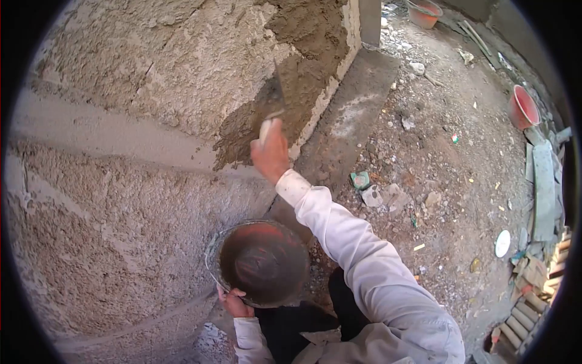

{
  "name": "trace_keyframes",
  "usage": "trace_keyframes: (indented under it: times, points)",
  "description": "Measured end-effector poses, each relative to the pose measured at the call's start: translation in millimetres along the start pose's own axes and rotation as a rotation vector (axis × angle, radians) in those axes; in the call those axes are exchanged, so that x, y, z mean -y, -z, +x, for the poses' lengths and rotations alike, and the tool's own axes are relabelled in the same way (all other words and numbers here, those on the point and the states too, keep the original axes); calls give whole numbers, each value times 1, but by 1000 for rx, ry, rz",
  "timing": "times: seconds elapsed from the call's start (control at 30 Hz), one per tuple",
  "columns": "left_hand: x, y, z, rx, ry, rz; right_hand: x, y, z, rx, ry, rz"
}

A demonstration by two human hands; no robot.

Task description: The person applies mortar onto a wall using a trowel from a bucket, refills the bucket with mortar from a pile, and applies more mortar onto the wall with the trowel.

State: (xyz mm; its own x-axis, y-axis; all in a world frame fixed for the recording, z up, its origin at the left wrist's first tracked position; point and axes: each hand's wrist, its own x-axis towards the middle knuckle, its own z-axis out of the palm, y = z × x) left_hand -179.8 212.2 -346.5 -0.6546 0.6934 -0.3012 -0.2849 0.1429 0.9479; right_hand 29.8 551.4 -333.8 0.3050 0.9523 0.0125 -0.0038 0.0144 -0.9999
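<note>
My right hand (271,153) is closed round the pale handle of a trowel (276,114), its blade blurred and held against the wall. Dark wet mortar (312,76) covers the wall's corner strip around the blade. Low in the view, my left hand (235,302) grips the rim of a round rubber basin (264,264). The basin is tilted toward me, its inside smeared with grey mortar and showing some red. Part of the left fingers is hidden behind the rim.
Rough plastered wall (121,212) fills the left side. A red bucket (524,107) stands at the right and another red bucket (423,12) at the top. Rubble lies over the dirt ground (448,176). Boards (544,191) and stacked bricks (524,318) line the right edge.
</note>
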Motion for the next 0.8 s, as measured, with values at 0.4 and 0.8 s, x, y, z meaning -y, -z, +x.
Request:
trace_keyframes:
  times: [0.4, 0.8]
  points:
    - [-224, -157, -96, 350, -32, 400, 187, 236, -176, 1027, -344, -305]
    - [-292, -324, -203, 1059, -623, 692, 258, 292, -230, 321, -313, -806]
